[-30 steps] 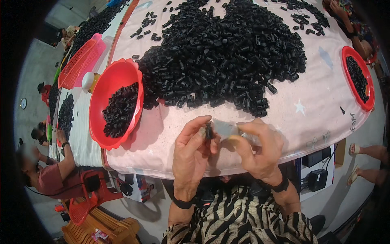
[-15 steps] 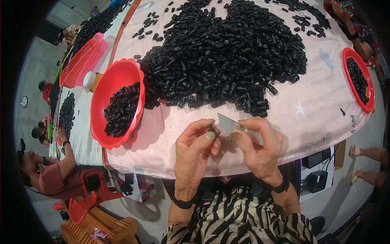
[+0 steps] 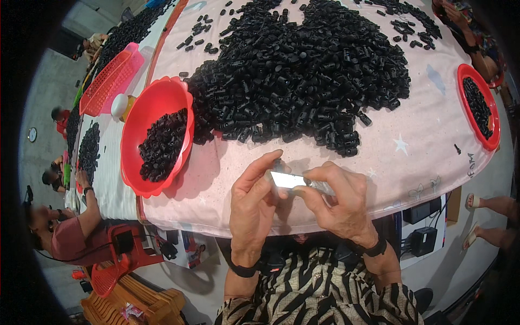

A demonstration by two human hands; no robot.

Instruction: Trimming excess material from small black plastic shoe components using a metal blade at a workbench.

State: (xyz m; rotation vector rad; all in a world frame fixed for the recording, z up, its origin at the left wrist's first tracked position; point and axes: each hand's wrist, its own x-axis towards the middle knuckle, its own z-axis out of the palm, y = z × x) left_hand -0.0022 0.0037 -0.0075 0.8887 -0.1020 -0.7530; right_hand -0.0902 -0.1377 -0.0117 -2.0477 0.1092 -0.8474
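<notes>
Hands [image 3: 345,208] w/ blade [image 3: 287,180] over open cloth [image 3: 214,189], btwn pile [image 3: 303,81] & edge [image 3: 189,230]

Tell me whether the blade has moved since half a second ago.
Yes: the blade has moved left and nearer the person, judged against the black pile.

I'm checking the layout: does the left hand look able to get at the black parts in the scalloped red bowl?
Probably yes: the black parts lie in an uncovered bowl left of the left hand, and nothing visible stands between.
</notes>
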